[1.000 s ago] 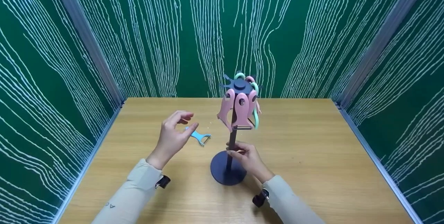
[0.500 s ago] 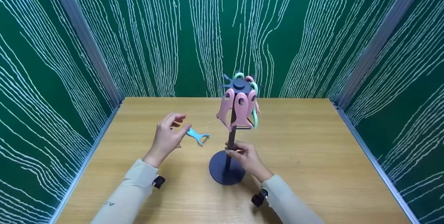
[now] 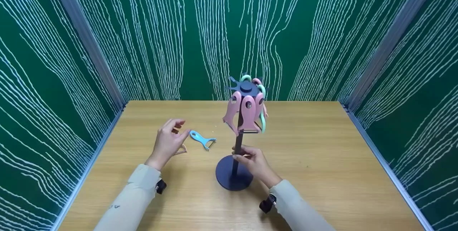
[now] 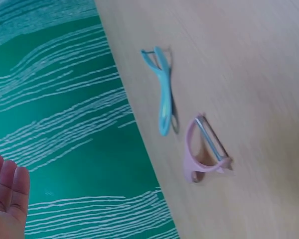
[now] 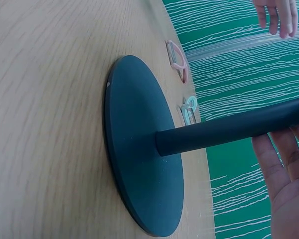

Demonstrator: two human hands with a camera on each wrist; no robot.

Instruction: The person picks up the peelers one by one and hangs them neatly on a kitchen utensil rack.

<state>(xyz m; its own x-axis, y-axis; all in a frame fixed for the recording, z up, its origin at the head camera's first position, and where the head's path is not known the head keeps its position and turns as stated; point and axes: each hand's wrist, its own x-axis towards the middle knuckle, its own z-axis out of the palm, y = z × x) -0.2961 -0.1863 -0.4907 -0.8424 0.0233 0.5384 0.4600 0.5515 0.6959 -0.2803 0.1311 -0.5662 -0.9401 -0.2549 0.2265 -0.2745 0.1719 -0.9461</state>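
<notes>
My right hand (image 3: 254, 163) grips the black pole of an upright stand (image 3: 223, 179) above its round base. Several pink peelers (image 3: 248, 111) and green peelers (image 3: 263, 123) hang from hooks around the top of the stand. Held in the air over the table, my left hand (image 3: 166, 143) has bent fingers and nothing between them. A blue peeler (image 3: 200, 138) lies on the table just right of that hand. Partly hidden behind the hand in the head view is a loose pink peeler (image 4: 190, 162), which the left wrist view shows lying near the blue one.
The wooden table (image 3: 322, 152) has green panels (image 3: 214, 45) with white wavy lines along its back and sides. Grey metal posts (image 3: 89, 41) stand at the corners. Bare hooks (image 3: 233, 80) show on the left of the stand's top.
My left hand has moved left and slightly down, away from the blue peeler, uncovering its handle and part of the loose pink peeler. My right hand has stayed on the pole.
</notes>
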